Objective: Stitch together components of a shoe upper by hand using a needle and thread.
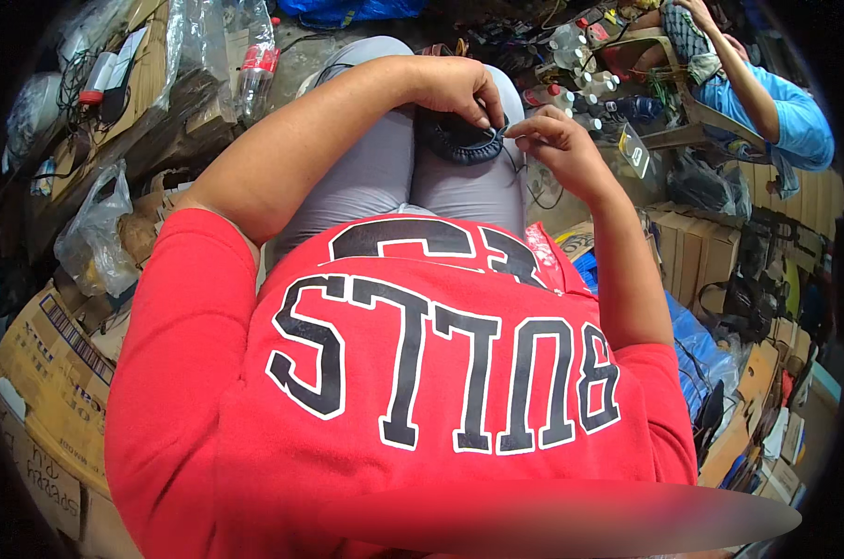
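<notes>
A round black padded piece with a gathered rim [466, 149], like a headphone ear pad, rests over my thighs near the knees. My left hand [457, 91] reaches over it from the far side, fingers bent down and closed on its upper edge. At the piece's right edge is my right hand [557, 147], with thumb and forefinger pinched together. Whatever lies between those fingertips is too small to make out. A thin dark cord [537, 200] hangs below the right hand beside my thigh.
Several plastic bottles [580, 88] lie ahead to the right, near a person in a blue shirt [795, 116] by a wooden frame. Cardboard boxes [54, 373] and a clear plastic bag [101, 238] are at my left. More cardboard [692, 247] and blue sheeting [692, 354] are at my right.
</notes>
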`<state>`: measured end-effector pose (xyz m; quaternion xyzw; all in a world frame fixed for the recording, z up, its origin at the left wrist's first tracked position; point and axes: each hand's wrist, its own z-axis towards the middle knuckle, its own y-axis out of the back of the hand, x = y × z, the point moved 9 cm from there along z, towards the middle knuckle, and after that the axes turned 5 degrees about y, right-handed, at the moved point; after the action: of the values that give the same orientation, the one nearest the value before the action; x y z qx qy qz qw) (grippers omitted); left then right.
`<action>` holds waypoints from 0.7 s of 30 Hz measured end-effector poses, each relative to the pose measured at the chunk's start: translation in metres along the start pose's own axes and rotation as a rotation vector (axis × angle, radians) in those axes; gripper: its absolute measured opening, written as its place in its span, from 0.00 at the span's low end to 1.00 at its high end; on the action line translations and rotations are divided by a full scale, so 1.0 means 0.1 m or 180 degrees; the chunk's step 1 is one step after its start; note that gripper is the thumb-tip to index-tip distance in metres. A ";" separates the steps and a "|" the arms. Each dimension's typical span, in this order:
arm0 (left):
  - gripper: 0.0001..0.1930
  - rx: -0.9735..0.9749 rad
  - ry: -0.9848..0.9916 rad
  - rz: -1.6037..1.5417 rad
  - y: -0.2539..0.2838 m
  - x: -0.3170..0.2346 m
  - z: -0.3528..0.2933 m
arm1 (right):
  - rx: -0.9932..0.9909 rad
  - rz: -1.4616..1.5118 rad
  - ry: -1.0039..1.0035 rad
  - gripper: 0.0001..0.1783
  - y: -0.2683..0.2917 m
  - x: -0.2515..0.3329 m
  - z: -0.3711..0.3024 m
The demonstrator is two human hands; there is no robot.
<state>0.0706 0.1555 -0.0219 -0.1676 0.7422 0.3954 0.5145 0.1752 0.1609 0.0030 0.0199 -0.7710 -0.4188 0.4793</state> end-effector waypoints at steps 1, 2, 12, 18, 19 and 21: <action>0.12 0.0030 -0.0087 -0.0071 0.00 -0.02 -0.01 | 0.0030 0.0044 0.0148 0.07 0.00 -0.02 0.02; 0.12 0.0000 -0.0046 0.0002 -0.01 0.00 0.00 | 0.0172 0.0502 0.0099 0.08 -0.04 -0.08 0.04; 0.10 -0.0158 -0.0068 0.0038 -0.02 0.05 0.00 | 0.0282 0.1696 -0.0237 0.10 -0.24 -0.41 0.04; 0.11 -0.0273 -0.0132 0.0125 0.00 0.00 -0.04 | 0.0250 0.1998 -0.0189 0.10 -0.25 -0.36 0.03; 0.11 -0.0265 -0.0130 0.0136 0.00 -0.01 -0.03 | 0.0108 0.1942 -0.0311 0.10 -0.25 -0.38 0.03; 0.10 -0.0337 -0.0002 0.0243 0.01 0.02 -0.03 | 0.0017 0.1938 -0.0333 0.10 -0.31 -0.34 0.04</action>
<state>0.0676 0.1540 -0.0230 -0.1661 0.7259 0.4536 0.4897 0.1789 0.1575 -0.0427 -0.2324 -0.7663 -0.2544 0.5424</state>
